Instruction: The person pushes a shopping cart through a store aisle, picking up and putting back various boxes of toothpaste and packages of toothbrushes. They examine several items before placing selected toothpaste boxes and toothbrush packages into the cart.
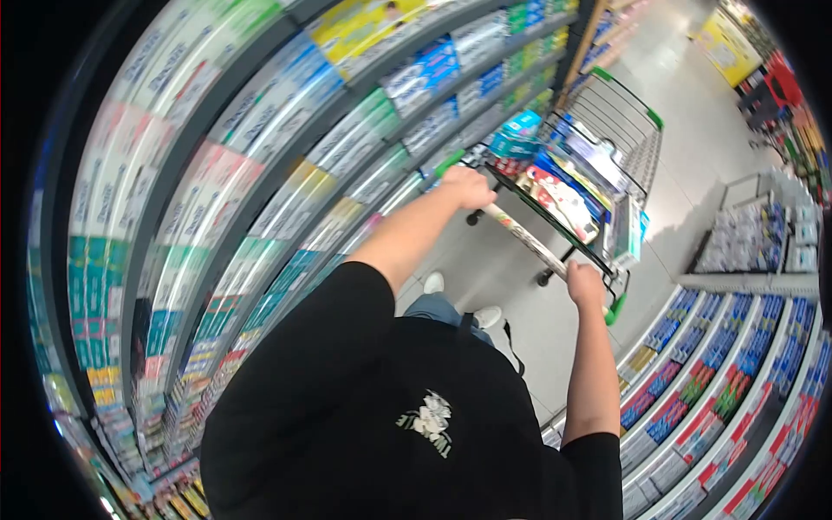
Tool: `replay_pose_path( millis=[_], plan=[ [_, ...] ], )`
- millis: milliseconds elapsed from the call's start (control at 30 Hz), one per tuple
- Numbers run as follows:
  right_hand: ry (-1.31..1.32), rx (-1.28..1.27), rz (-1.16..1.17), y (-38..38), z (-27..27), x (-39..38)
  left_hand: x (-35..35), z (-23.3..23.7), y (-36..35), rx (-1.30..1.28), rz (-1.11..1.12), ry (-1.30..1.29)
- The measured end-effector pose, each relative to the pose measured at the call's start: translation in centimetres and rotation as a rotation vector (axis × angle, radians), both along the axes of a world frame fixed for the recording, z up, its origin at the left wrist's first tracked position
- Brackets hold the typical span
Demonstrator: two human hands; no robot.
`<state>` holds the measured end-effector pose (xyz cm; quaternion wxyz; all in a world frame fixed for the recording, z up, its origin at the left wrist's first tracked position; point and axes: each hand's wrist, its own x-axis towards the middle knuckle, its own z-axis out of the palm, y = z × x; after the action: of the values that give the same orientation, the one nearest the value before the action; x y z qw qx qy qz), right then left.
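Both of my hands are wrapped around the handle (529,239) of a shopping cart (643,165). My left hand (468,187) grips it near its left end, by a green corner piece. Toward the other end, my right hand (585,284) is closed on the same bar. Inside the cart, close to the handle, lie a teal box (518,134), a white package with red patterns (555,195) and several other packaged goods. The front part of the wire basket shows its bars.
Tall shelves (186,208) packed with boxed goods run close along my left. Lower shelves (702,381) with rows of small boxes curve along my right. Grey floor tiles (685,165) stretch ahead past the cart. A yellow display (726,48) and a red item (783,82) stand farther off.
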<state>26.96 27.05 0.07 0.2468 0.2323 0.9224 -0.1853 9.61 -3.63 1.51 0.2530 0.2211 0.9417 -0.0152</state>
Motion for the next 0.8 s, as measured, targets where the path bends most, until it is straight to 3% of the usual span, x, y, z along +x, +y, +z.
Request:
replay_pose_path(
  millis=[467,567,800],
  plan=[
    [0.068,0.09,0.011,-7.2,-1.6,9.2,9.3,-0.5,-8.9,0.192,-0.08,0.029],
    [0.078,0.122,-0.022,-8.1,-4.1,12.0,11.4,-1.0,-11.4,0.204,-0.106,-0.015],
    [0.035,0.085,-0.035,-14.7,-2.1,17.6,15.6,-0.6,-16.6,0.193,-0.134,-0.154]
  ],
)
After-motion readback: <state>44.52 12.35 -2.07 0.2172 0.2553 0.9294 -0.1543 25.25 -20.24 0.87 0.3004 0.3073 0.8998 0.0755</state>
